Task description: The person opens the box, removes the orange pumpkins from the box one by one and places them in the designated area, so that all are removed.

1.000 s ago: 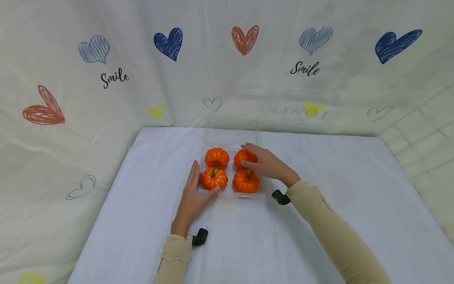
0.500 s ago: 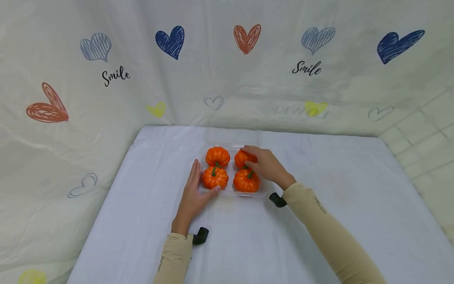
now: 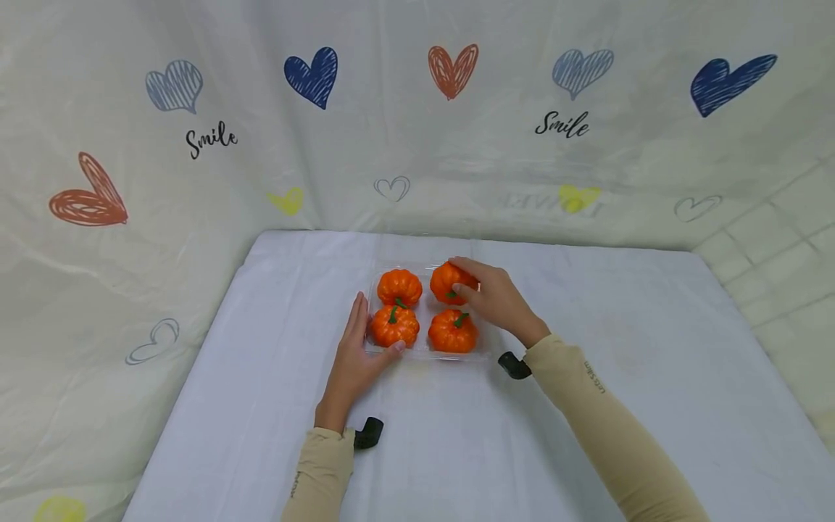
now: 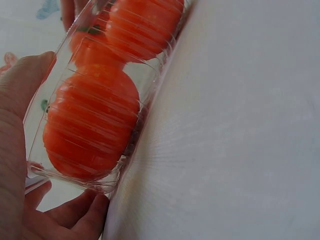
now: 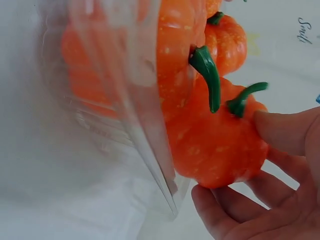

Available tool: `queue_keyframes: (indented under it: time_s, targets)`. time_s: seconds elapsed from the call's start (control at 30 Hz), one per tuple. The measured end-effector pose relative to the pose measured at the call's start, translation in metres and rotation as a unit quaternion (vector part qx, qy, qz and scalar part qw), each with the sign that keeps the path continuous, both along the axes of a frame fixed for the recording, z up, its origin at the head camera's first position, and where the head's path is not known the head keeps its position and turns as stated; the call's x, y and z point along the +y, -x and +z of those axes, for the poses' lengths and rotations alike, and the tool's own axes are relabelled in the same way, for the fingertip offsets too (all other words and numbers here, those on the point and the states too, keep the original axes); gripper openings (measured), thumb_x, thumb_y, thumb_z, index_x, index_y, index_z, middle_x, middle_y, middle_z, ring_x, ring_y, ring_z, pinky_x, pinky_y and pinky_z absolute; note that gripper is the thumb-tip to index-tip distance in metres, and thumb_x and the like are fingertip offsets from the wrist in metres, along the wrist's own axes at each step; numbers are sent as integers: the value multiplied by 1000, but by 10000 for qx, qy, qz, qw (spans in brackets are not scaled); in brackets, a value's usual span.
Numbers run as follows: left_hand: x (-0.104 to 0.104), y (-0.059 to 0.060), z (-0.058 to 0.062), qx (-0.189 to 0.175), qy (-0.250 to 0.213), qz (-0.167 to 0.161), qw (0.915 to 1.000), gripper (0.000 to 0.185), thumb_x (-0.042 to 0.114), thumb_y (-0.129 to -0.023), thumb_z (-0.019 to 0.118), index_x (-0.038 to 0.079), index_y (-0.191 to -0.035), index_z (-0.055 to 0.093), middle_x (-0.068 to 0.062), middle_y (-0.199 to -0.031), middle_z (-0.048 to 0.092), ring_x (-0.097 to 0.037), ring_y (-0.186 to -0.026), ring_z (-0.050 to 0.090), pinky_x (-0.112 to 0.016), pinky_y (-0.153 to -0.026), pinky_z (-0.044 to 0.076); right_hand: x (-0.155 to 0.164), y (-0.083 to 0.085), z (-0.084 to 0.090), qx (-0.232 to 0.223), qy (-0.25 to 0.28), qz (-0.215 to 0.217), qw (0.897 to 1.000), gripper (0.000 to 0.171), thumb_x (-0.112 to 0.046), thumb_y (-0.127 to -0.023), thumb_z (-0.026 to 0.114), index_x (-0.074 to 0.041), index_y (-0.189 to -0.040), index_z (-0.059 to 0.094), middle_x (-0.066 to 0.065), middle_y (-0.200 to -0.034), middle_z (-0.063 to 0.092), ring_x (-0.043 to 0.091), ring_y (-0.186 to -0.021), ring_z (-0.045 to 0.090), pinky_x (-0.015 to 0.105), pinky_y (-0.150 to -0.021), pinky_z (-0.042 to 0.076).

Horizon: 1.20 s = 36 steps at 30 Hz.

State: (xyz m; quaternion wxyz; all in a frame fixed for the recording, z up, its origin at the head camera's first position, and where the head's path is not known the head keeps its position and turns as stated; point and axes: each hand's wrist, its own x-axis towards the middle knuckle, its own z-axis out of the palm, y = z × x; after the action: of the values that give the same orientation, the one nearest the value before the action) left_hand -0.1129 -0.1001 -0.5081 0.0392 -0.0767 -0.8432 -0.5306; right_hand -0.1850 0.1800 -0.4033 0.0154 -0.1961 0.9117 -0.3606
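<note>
A clear plastic clamshell container (image 3: 424,355) with several small orange toy pumpkins sits on the table. My left hand (image 3: 352,370) holds its front left corner, thumb at the front rim and fingers along the left side. In my right hand (image 3: 499,297) is the back right pumpkin (image 3: 445,281), its green stem tipped toward me; the right wrist view shows thumb and fingers around this pumpkin (image 5: 220,140) above the container's rim. The front right pumpkin (image 3: 451,333), front left pumpkin (image 3: 393,328) and back left pumpkin (image 3: 399,286) lie inside.
The container's transparent lid (image 3: 427,250) lies folded back behind it. A white cloth covers the table (image 3: 274,326). Behind stands a pale curtain (image 3: 391,130) printed with hearts and "Smile". A black wrist camera (image 3: 369,433) sits at the left cuff, another (image 3: 514,365) at the right.
My right hand has tightened around the back right pumpkin and raised it slightly, away from the front right one. The left hand stays at the container's corner.
</note>
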Motion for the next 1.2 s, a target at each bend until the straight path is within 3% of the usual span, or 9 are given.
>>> queue_keyframes:
  time_s: [0.13,0.53,0.7,0.83,1.2]
  targets:
    - [1,0,1,-70,7,0,10000,115,59,-91,81,11,-173,17,5,-180,8,-29,-156,36,-45,-123,34,5,0,-1,168,250,-253,9992,51,-12,-106,70,-2,-154,57,18,-145,64,36,-116,64,51,-100,56]
    - [2,-2,4,-233,17,42,9997,114,59,-90,81,15,-174,16,12,-178,8,-29,-156,36,-47,-122,36,17,-4,-7,382,956,-1256,9867,48,-24,-109,64,1,-150,60,19,-135,70,36,-107,71,49,-88,63]
    - [2,-3,6,-215,35,47,9998,113,58,-91,81,15,-173,17,10,-178,9,-29,-157,35,-47,-122,36,23,-4,-10,398,1024,-1601,9810,51,-37,-111,60,0,-145,64,19,-122,74,32,-98,69,40,-80,62]
    - [2,-3,6,-199,35,46,9998,113,57,-90,81,15,-173,17,10,-178,9,-30,-156,36,-47,-121,37,29,-4,-14,522,1004,-1798,9772,50,-37,-110,60,0,-142,66,18,-116,76,31,-94,71,33,-77,60]
    - [2,-2,6,-185,72,59,9998,113,58,-91,81,14,-173,17,10,-178,8,-32,-156,36,-49,-121,37,50,-4,-25,585,1219,-2292,9639,48,-37,-110,58,2,-136,69,21,-119,75,33,-94,72,11,-70,52]
